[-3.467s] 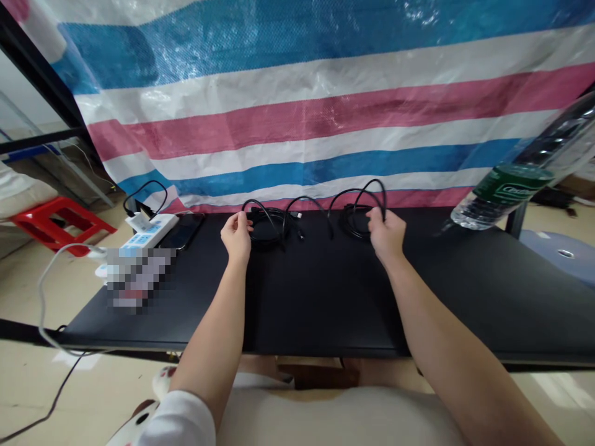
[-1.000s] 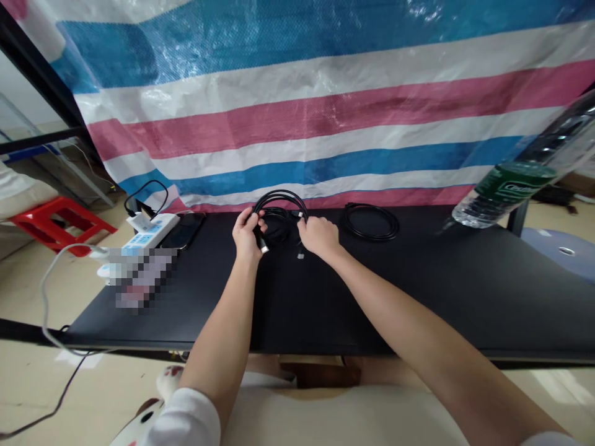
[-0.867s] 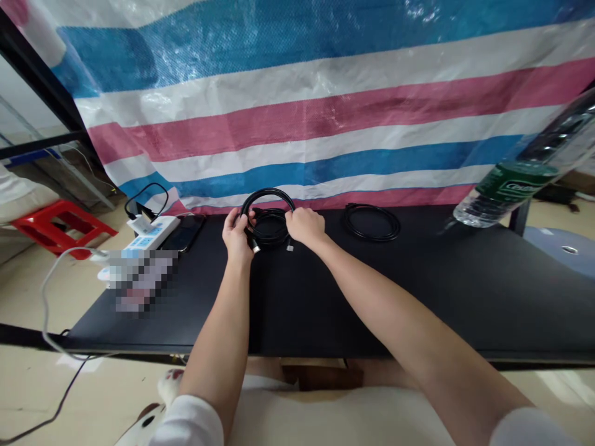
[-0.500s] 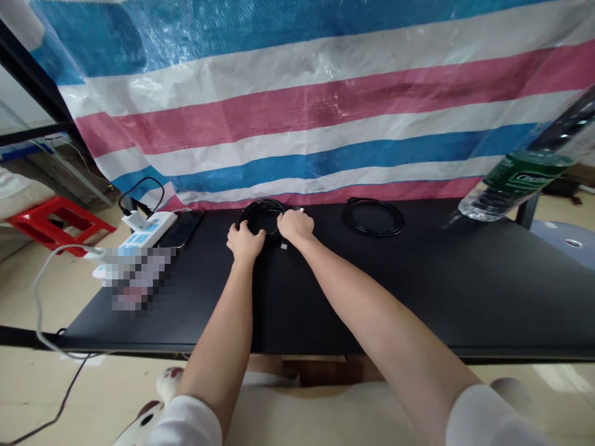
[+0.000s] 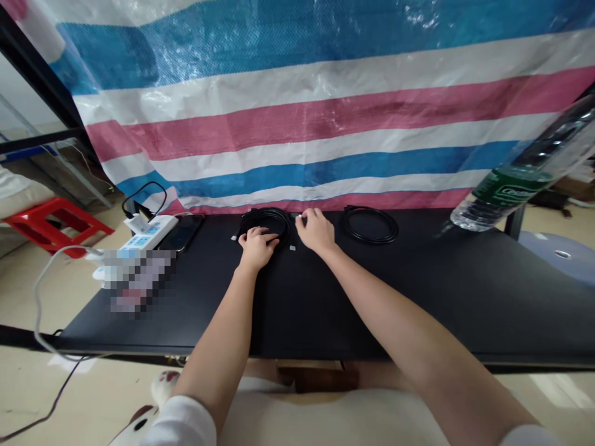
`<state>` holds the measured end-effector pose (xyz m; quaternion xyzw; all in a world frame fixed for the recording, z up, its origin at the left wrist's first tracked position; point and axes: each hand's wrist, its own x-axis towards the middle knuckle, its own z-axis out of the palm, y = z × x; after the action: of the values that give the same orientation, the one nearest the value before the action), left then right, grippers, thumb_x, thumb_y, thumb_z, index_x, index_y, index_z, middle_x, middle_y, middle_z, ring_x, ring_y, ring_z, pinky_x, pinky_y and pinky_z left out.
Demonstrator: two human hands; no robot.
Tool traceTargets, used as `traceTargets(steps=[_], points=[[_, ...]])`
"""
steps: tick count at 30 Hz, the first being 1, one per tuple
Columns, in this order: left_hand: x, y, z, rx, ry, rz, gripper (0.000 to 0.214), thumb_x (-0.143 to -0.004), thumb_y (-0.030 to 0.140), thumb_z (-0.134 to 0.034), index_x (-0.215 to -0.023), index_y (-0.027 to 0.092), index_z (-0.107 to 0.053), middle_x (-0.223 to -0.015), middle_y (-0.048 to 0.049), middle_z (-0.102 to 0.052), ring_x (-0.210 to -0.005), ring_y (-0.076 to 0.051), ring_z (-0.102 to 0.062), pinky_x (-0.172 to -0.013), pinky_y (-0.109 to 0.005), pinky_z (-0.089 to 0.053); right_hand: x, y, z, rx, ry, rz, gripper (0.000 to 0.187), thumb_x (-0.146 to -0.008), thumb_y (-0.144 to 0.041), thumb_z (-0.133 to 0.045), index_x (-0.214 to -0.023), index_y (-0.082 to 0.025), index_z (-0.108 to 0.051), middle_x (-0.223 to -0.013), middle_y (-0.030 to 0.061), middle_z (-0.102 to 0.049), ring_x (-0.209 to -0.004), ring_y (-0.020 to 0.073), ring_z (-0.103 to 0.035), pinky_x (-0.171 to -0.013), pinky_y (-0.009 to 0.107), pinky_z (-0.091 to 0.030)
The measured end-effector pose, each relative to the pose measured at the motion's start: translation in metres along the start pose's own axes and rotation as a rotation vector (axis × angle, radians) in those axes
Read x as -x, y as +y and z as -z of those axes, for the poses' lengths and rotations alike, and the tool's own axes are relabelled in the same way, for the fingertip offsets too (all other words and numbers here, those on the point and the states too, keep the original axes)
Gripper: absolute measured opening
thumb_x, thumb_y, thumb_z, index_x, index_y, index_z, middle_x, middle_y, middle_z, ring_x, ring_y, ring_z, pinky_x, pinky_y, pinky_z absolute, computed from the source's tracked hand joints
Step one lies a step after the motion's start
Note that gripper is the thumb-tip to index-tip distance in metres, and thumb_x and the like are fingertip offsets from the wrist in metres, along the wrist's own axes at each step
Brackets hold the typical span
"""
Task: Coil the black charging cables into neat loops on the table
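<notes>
Coil of glossy black cable (image 5: pixel 275 212) lies on matte-black tabletop (image 5: pixel 320 303), left hand (image 5: pixel 258 248) over it, fingers loosely spread. Right hand (image 5: pixel 316 230) curled beside it, grip unclear. Finger-snagged loops could spring apart.

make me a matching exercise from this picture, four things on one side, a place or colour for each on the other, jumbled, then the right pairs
Things:
1. left hand
2. right hand
3. bottle
4. stool

Places or colours:
a. red
b. at the left cable coil
c. clear, with a green label
d. between the two coils

Pairs: 1-b, 2-d, 3-c, 4-a
</notes>
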<state>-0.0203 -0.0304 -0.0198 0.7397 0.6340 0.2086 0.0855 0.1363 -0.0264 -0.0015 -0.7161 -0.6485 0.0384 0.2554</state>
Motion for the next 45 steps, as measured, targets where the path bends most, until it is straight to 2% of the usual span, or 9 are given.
traceTargets(steps=[6,9,16,20,24,31,38,41,45], points=[[0.004,0.005,0.000,0.053,0.055,0.010,0.026,-0.082,0.028,-0.056,-0.100,0.027,-0.075,-0.121,-0.0091,-0.067,-0.123,-0.029,-0.052,-0.105,-0.053,-0.032,0.003,0.058,0.020,-0.084,0.297,-0.176,0.015,-0.083,-0.025,-0.046,-0.084,-0.020,-0.060,-0.091,0.0087,-0.062,-0.084,0.0230,-0.060,-0.067,0.032,-0.041],[0.006,0.008,0.000,0.077,0.117,0.029,0.028,-0.081,0.028,-0.056,-0.102,0.026,-0.073,-0.119,-0.0097,-0.068,-0.122,-0.029,-0.053,-0.105,-0.053,-0.031,0.011,0.083,0.022,-0.101,0.383,-0.257,0.011,-0.078,-0.022,-0.047,-0.076,-0.021,-0.058,-0.085,0.0075,-0.060,-0.082,0.0228,-0.058,-0.065,0.032,-0.039],[0.006,0.008,-0.003,0.079,0.296,0.065,0.028,-0.078,0.032,-0.057,-0.099,0.025,-0.073,-0.115,-0.0101,-0.065,-0.120,-0.031,-0.052,-0.101,-0.052,-0.033,0.020,0.118,0.018,-0.115,0.434,-0.384,0.011,-0.072,-0.024,-0.049,-0.075,-0.022,-0.059,-0.084,0.0078,-0.059,-0.087,0.0253,-0.053,-0.068,0.036,-0.041],[0.007,0.008,-0.002,0.051,0.219,0.074,0.029,-0.077,0.034,-0.057,-0.101,0.026,-0.072,-0.115,-0.0095,-0.066,-0.120,-0.032,-0.052,-0.100,-0.051,-0.034,0.016,0.134,0.024,-0.092,0.428,-0.444,0.019,-0.069,-0.025,-0.052,-0.083,-0.019,-0.063,-0.093,0.0131,-0.060,-0.095,0.0290,-0.049,-0.078,0.042,-0.042],[0.007,0.012,0.003,-0.032,0.059,0.001,0.029,-0.080,0.028,-0.052,-0.101,0.025,-0.072,-0.108,-0.0098,-0.070,-0.111,-0.029,-0.058,-0.098,-0.048,-0.034,0.013,0.143,0.027,-0.054,0.368,-0.485,0.030,-0.069,-0.025,-0.054,-0.094,-0.013,-0.065,-0.100,0.0171,-0.059,-0.099,0.0305,-0.048,-0.087,0.045,-0.040],[0.002,0.019,-0.001,-0.053,0.206,-0.026,0.039,-0.089,0.020,-0.040,-0.112,0.027,-0.070,-0.115,-0.0107,-0.069,-0.111,-0.026,-0.056,-0.095,-0.047,-0.033,0.011,0.146,0.023,-0.047,0.317,-0.430,0.034,-0.071,-0.027,-0.053,-0.099,-0.012,-0.064,-0.102,0.0180,-0.059,-0.102,0.0309,-0.047,-0.091,0.047,-0.036],[0.000,0.025,-0.009,-0.070,-0.031,-0.083,0.040,-0.089,0.021,-0.042,-0.120,0.030,-0.066,-0.115,-0.0093,-0.069,-0.114,-0.026,-0.057,-0.099,-0.047,-0.034,0.009,0.148,0.021,-0.051,0.322,-0.427,0.033,-0.071,-0.027,-0.051,-0.098,-0.012,-0.064,-0.101,0.0174,-0.060,-0.101,0.0297,-0.047,-0.091,0.046,-0.035],[0.001,0.024,-0.007,-0.073,0.000,-0.073,0.044,-0.088,0.021,-0.043,-0.128,0.025,-0.061,-0.114,-0.0112,-0.069,-0.114,-0.026,-0.058,-0.101,-0.046,-0.034,0.009,0.149,0.023,-0.054,0.331,-0.435,0.033,-0.071,-0.027,-0.051,-0.098,-0.012,-0.064,-0.100,0.0173,-0.060,-0.101,0.0298,-0.047,-0.091,0.046,-0.035],[0.003,0.024,-0.005,-0.092,-0.004,-0.040,0.042,-0.084,0.025,-0.047,-0.123,0.023,-0.064,-0.117,-0.0125,-0.068,-0.118,-0.028,-0.056,-0.102,-0.048,-0.034,0.010,0.146,0.029,-0.076,0.356,-0.527,0.032,-0.070,-0.028,-0.054,-0.098,-0.014,-0.063,-0.105,0.0175,-0.059,-0.102,0.0320,-0.047,-0.090,0.048,-0.036]])
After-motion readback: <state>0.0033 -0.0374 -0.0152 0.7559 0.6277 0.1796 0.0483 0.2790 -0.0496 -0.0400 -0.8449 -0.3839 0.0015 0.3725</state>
